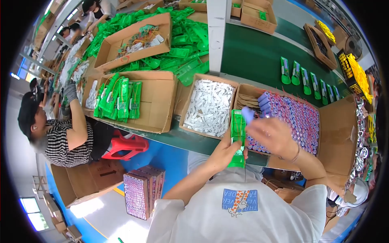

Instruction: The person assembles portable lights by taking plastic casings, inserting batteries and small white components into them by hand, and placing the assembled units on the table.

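My left hand [224, 154] is closed around a long green plastic housing [238, 123], held upright in front of my chest. Small light parts and a thin wire show in and below the housing. Between the fingers of my right hand [273, 137] is a purple cylindrical battery cell [247, 116], slightly blurred, beside the upper end of the housing. Under and beyond my right hand, a cardboard box holds rows of purple battery cells [293, 115] with thin wires. A box of small white plastic parts [208, 107] stands just left of the housing.
Farther left, an open carton [156, 103] holds several green housings. Behind it lie a tray of wired boards [139, 46] and a green heap [190, 36]. Several green units [306, 81] line the right-hand bench. A co-worker [60, 129] sits left, near a red stool [127, 145].
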### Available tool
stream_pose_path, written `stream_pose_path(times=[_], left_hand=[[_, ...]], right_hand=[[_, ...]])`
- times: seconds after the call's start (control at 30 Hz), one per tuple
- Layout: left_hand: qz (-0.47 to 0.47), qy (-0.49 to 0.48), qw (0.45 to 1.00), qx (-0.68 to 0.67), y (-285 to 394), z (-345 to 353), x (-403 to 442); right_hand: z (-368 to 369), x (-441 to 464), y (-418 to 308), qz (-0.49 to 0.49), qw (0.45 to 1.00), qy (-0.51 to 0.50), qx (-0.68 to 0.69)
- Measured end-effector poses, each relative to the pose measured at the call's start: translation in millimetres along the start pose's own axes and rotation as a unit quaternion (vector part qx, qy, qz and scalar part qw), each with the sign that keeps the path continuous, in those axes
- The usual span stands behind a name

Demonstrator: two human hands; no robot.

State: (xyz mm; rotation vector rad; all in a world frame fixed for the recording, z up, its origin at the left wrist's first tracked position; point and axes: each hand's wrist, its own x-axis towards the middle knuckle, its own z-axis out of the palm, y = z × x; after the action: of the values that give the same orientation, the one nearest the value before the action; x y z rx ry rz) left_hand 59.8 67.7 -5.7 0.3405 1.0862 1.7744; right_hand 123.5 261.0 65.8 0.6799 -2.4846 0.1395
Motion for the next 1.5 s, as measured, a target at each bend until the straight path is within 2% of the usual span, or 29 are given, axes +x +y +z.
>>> stream_pose_path(times=[0.13,0.2,0.23,0.3,0.4,0.47,0.53,0.57,0.7,0.73,0.8,0.87,0.9,0.93,0.97,1.0,1.03,1.07,1.1,1.17,1.2,1.23,1.3,1.33,1.37,1.4,1.43,1.47,1.5], left_hand=[[-0.021,0.041,0.999,0.017,9.1,1.4,-3.6],[0.005,0.015,1.0,0.011,2.5,-9.0,-5.4],[0.03,-0.014,0.999,0.009,1.3,-14.5,-6.4],[0.045,-0.009,0.999,0.017,9.3,-21.0,-12.2],[0.062,-0.013,0.998,0.028,16.4,-39.6,-22.0],[0.066,-0.02,0.997,0.027,14.6,-48.3,-25.9],[0.09,0.005,0.994,0.065,13.4,-55.0,-27.6],[0.091,0.001,0.994,0.064,15.5,-58.6,-29.9],[-0.018,-0.026,0.984,0.178,17.3,-65.8,-34.7],[0.034,-0.047,0.98,0.188,8.5,-67.0,-30.4],[-0.014,-0.051,0.994,0.095,22.3,-53.8,-27.4],[-0.024,-0.042,0.997,0.065,26.2,-48.9,-23.4],[-0.029,-0.035,0.997,0.06,31.9,-46.0,-21.4],[-0.039,-0.024,0.997,0.055,34.5,-44.2,-21.6],[-0.035,-0.032,0.997,0.059,35.4,-44.3,-20.3],[-0.032,-0.039,0.996,0.067,37.2,-43.4,-20.1],[-0.028,-0.037,0.997,0.063,38.1,-41.3,-20.2],[-0.026,-0.033,0.998,0.056,38.8,-38.2,-20.9],[-0.024,-0.037,0.997,0.06,40.9,-34.9,-22.2],[-0.026,-0.018,0.999,0.035,44.2,-29.5,-24.7],[-0.027,-0.016,0.999,0.034,44.8,-25.8,-24.2],[-0.018,-0.02,0.999,0.042,47.4,-22.0,-23.1],[-0.01,-0.04,0.998,0.05,42.8,-27.4,-22.1],[-0.008,-0.033,0.998,0.045,42.8,-25.4,-25.2],[-0.01,-0.024,0.999,0.036,44.3,-22.1,-26.8],[-0.012,0.022,0.999,0.035,48.4,-14.2,-30.1],[-0.026,0.015,0.998,0.061,48.2,-19.0,-30.7],[0.007,0.03,0.999,0.042,47.0,-17.7,-31.9],[0.011,0.046,0.999,0.023,42.8,-22.1,-32.1]], right_hand=[[15.3,7.3,-10.3,-0.083,0.995,-0.044,0.027],[20.2,17.9,-0.9,-0.077,0.985,-0.057,0.142],[24.4,21.1,-1.9,-0.079,0.985,-0.059,0.144],[35.1,27.9,-6.8,-0.055,0.975,-0.113,0.183],[45.7,36.6,-21.7,-0.036,0.97,-0.118,0.21],[51.2,48.5,-19.1,-0.037,0.968,-0.127,0.216],[58.1,58.1,-7.5,-0.107,0.965,-0.142,0.194],[62.5,65.7,-3.7,-0.166,0.968,-0.089,0.165],[52.4,65.2,7.4,-0.19,0.96,-0.161,0.126],[50.7,58.3,7.0,-0.241,0.957,-0.148,0.057],[29.5,68.6,14.8,-0.226,0.967,-0.068,0.099],[-34.1,93.7,42.9,-0.04,0.966,-0.185,0.176],[-68.9,104.5,67.2,-0.024,0.992,-0.098,0.07],[-101.7,114.3,92.0,-0.03,0.988,0.131,-0.075],[-134.5,124.0,116.9,0.031,0.917,0.347,-0.195],[-174.2,135.6,141.7,0.133,0.876,0.403,-0.231],[-221.0,143.4,180.5,0.066,0.819,0.435,-0.368],[-260.9,148.4,203.7,0.038,0.813,0.452,-0.365],[-306.6,129.6,251.5,0.094,0.801,0.41,-0.427],[-360.4,105.2,294.5,0.146,0.78,0.368,-0.485],[-371.0,102.4,297.7,0.283,0.824,0.231,-0.433],[-376.2,97.2,299.0,0.409,0.835,0.081,-0.358],[-379.0,80.7,302.1,0.365,0.884,0.138,-0.257],[-355.6,103.5,257.8,0.36,0.863,0.225,-0.273],[-329.2,114.3,201.1,0.271,0.893,0.241,-0.268],[-305.4,96.9,203.8,0.273,0.902,0.235,-0.238],[-281.4,79.6,206.8,0.276,0.91,0.229,-0.208],[-226.5,61.5,173.8,0.233,0.929,0.171,-0.23],[-182.3,55.5,137.3,0.219,0.956,0.107,-0.163]])
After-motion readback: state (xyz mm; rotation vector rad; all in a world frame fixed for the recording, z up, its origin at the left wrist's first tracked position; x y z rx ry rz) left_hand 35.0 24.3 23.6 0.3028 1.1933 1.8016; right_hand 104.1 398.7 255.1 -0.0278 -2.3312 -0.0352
